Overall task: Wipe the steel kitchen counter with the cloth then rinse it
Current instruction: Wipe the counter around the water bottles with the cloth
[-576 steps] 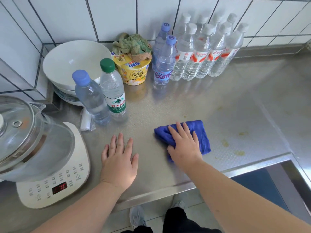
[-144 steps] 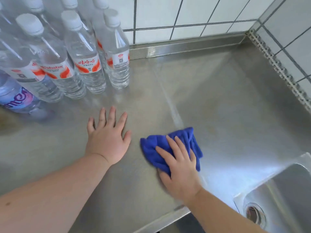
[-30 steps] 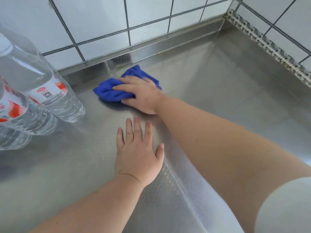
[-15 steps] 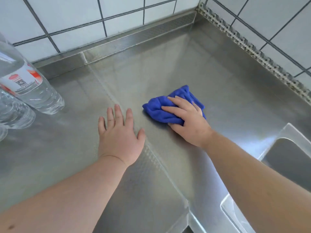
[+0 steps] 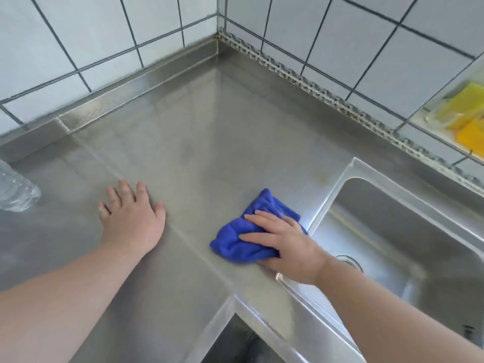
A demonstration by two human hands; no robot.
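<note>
A bunched blue cloth [image 5: 242, 238] lies on the steel counter [image 5: 199, 142], close to the left rim of the sink [image 5: 408, 231]. My right hand [image 5: 285, 244] presses down on the cloth with fingers spread over it, its heel near the sink's edge. My left hand [image 5: 132, 218] rests flat on the counter to the left of the cloth, fingers apart, holding nothing.
The counter meets white tiled walls in a corner [image 5: 218, 45] at the back. A clear water bottle [image 5: 15, 189] shows at the left edge. Yellow sponges [image 5: 466, 113] sit on a ledge at the right. The sink drain [image 5: 349, 260] lies behind my right wrist.
My right hand has slid the cloth from the back wall toward me and to the right, up to the sink's rim. The left hand stays flat on the counter.
</note>
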